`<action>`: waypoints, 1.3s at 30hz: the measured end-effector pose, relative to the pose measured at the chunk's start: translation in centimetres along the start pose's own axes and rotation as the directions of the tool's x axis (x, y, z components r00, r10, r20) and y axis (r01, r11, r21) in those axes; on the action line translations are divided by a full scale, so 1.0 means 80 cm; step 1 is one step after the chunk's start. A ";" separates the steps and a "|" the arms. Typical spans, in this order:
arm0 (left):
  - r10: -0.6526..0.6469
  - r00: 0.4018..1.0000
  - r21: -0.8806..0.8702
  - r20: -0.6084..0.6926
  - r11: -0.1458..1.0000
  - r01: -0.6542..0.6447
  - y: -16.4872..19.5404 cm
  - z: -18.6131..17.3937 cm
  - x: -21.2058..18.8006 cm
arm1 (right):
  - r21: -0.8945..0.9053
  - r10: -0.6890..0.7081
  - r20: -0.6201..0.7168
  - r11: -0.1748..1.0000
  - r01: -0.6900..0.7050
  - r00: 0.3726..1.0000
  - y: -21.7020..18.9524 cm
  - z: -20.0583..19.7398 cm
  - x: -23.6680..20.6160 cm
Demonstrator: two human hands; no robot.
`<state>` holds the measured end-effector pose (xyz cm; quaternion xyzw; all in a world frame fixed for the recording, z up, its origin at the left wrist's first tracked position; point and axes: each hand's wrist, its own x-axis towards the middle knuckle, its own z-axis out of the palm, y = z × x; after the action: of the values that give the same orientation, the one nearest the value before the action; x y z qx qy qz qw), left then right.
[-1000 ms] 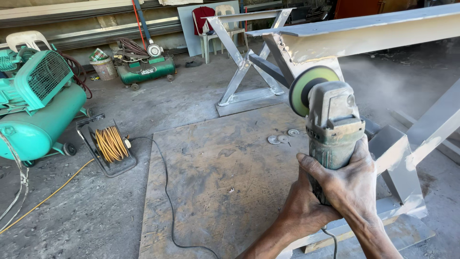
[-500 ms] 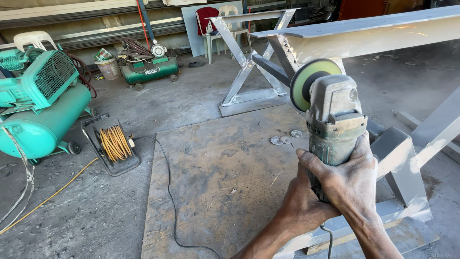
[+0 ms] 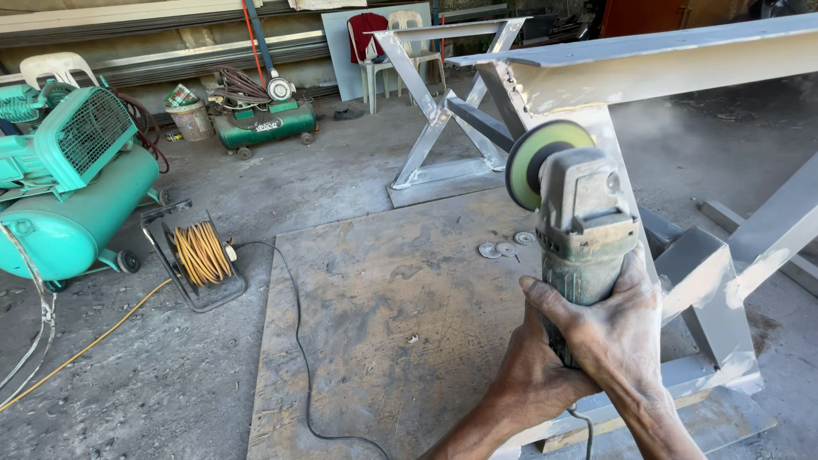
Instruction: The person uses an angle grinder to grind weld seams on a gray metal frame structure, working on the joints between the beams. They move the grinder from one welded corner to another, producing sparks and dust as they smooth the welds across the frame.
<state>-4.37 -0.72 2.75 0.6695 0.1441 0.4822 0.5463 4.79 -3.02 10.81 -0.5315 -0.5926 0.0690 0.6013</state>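
A grey-green angle grinder (image 3: 582, 223) points away from me, its round green-rimmed disc (image 3: 538, 160) held up against the upright of a grey-painted steel frame (image 3: 648, 64). My right hand (image 3: 615, 330) wraps over the grinder's body from the right. My left hand (image 3: 528, 375) grips the same body from below and behind. The grinder's black cable (image 3: 300, 358) trails across a flat steel plate (image 3: 383, 298) on the floor.
A turquoise air compressor (image 3: 72, 204) stands at the left, a smaller green one (image 3: 264, 123) at the back. A yellow cable reel (image 3: 200, 254) sits by the plate. Several loose discs (image 3: 504, 248) lie on the plate. An X-shaped steel leg (image 3: 434, 115) and plastic chairs are behind.
The view has shifted slightly, and the grinder and both hands sit a little lower in it. The grip on the grinder is unchanged.
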 end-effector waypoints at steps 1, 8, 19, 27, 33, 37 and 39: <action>0.006 1.000 -0.008 0.006 1.000 -0.006 0.000 0.002 -0.002 | 0.020 0.028 0.005 0.999 -0.028 1.000 0.001 0.000 -0.003; -0.051 0.999 0.067 0.016 0.997 0.050 -0.007 -0.001 0.012 | -0.042 0.186 -0.019 0.982 -0.186 0.982 0.012 -0.006 0.009; -0.099 0.995 0.070 0.006 0.993 0.098 -0.009 0.014 0.019 | 0.040 0.255 -0.037 0.966 -0.254 0.966 0.014 -0.019 0.014; -0.052 0.998 0.086 -0.017 0.995 0.053 -0.007 0.014 0.014 | 0.040 0.208 -0.006 0.977 -0.208 0.978 0.013 -0.016 0.010; -0.058 0.998 0.078 -0.004 0.995 0.058 -0.006 0.011 0.012 | 0.029 0.135 0.003 0.990 -0.135 0.991 0.009 -0.014 0.009; -0.027 1.000 0.051 -0.004 0.998 0.027 -0.005 0.008 0.009 | 0.005 0.159 0.005 0.987 -0.159 0.987 0.007 -0.010 0.007; -0.053 0.999 0.075 -0.012 0.996 0.054 -0.004 0.006 0.010 | -0.031 0.175 -0.010 0.984 -0.175 0.984 0.007 -0.009 0.009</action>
<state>-3.49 -0.26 2.88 0.6830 0.1827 0.4651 0.5328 5.89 -2.66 11.08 -0.5912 -0.5423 0.1103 0.5866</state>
